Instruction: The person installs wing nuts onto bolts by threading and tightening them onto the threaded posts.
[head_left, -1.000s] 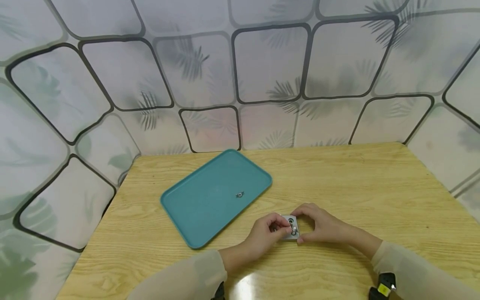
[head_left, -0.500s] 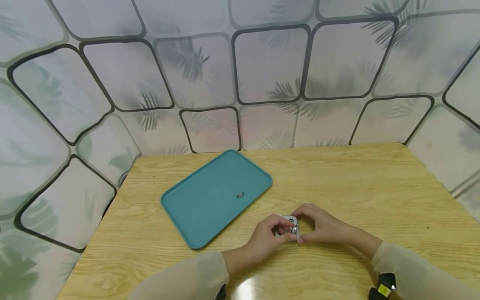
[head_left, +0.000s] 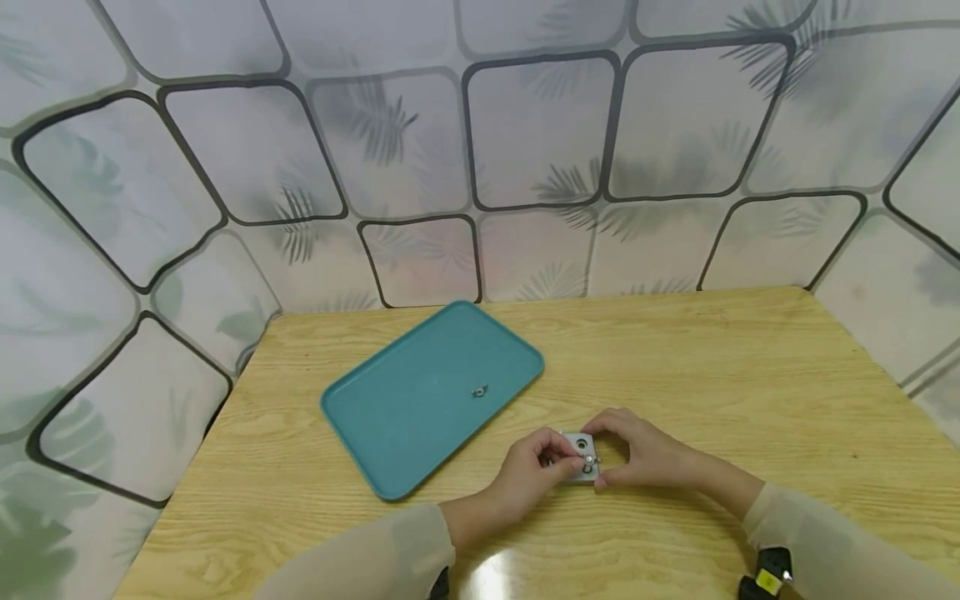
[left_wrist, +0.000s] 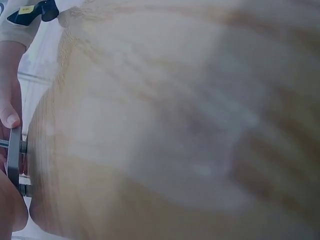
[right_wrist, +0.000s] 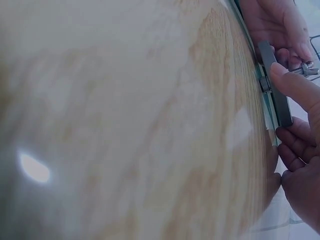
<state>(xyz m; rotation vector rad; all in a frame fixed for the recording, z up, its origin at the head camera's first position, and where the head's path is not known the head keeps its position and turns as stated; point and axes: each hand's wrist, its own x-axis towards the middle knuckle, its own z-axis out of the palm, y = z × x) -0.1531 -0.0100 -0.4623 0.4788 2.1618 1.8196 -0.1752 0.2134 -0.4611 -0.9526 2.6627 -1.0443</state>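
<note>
A small grey metal plate [head_left: 577, 477] with holes lies on the wooden table in the head view. A silvery wing nut [head_left: 590, 460] sits on a bolt that stands up through it. My left hand [head_left: 534, 468] pinches at this wing nut with thumb and forefinger, from the left. On the other side my right hand [head_left: 643, 450] grips the plate's right edge between thumb and fingers. The left wrist view shows the plate [left_wrist: 14, 157] edge-on with bolt heads [left_wrist: 24, 190] beneath it. In the right wrist view, the wing nut [right_wrist: 306, 70] is beside the left fingertips.
A teal tray [head_left: 405, 417] lies slanted on the table, left of and beyond the hands. On it rests another small wing nut [head_left: 480, 391]. Patterned cloth walls [head_left: 540, 133] stand behind the table [head_left: 712, 358] and along its sides.
My left fingers reach forward over the wing nut, then draw back a little, and its wings now stand at another angle. The right hand and the plate stay in place.
</note>
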